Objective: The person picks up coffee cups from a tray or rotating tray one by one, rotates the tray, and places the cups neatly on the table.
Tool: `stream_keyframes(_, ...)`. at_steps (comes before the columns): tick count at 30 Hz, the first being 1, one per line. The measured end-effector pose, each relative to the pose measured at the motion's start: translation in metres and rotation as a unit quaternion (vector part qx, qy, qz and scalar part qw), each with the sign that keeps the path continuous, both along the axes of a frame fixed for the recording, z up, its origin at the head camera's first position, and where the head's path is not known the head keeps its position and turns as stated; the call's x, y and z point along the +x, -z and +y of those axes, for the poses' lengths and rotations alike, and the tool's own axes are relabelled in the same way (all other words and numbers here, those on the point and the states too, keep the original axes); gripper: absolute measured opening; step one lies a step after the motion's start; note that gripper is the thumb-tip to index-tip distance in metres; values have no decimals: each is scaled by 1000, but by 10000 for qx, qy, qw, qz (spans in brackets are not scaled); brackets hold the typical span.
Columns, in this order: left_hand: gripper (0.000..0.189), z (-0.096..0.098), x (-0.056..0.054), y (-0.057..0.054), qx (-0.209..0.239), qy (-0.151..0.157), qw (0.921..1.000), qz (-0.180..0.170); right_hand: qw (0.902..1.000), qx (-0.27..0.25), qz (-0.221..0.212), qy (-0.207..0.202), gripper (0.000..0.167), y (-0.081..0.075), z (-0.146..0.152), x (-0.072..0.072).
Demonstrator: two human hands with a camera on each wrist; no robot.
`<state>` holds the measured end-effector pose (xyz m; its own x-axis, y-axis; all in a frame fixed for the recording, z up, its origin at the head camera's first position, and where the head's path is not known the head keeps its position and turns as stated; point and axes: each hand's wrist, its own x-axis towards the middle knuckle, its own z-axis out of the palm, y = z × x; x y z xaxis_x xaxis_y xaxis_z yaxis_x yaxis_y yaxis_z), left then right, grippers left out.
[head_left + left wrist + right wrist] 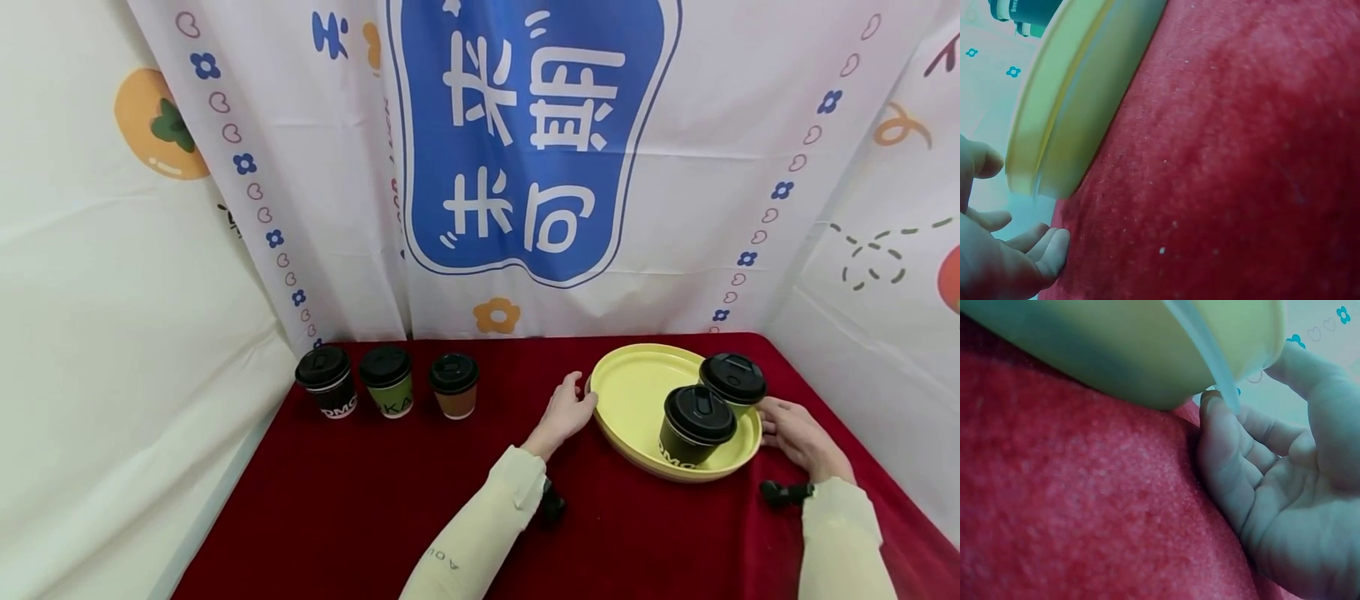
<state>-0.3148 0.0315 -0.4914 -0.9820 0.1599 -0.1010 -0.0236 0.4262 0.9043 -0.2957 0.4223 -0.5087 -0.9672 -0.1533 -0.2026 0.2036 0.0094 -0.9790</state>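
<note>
A round yellow tray (636, 396) with a raised rim lies on the right of the table. On it stand two lidded paper coffee cups: a black cup (693, 429) in front and a green cup (733, 379) behind. My left hand (564, 412) is at the tray's left edge, thumb and fingers spread; in the left wrist view its fingertips (1055, 247) are just off the yellow wall. At the opposite edge, my right hand (798, 433) holds the rim between thumb and curled fingers, the thumb (1291, 369) against the upper edge.
Three more lidded paper cups stand in a row at the back left: a black cup (330, 383), a green cup (388, 383) and a brown cup (454, 386). A dark red cloth (420, 508) covers the table. Printed white curtains (337, 283) hang behind and at both sides.
</note>
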Motion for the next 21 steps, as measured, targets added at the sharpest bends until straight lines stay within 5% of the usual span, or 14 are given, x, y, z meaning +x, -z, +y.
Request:
stream_keyframes(9, 55, 6, -1, 3, 273, -61, 9996, 59, 10000, -12, -51, 61, 34, -1, -1, 1)
stream_keyframes(21, 46, 11, 0, 4, 616, -520, 9966, -141, 10000, 14, -40, 43, 31, 2, -6, -4)
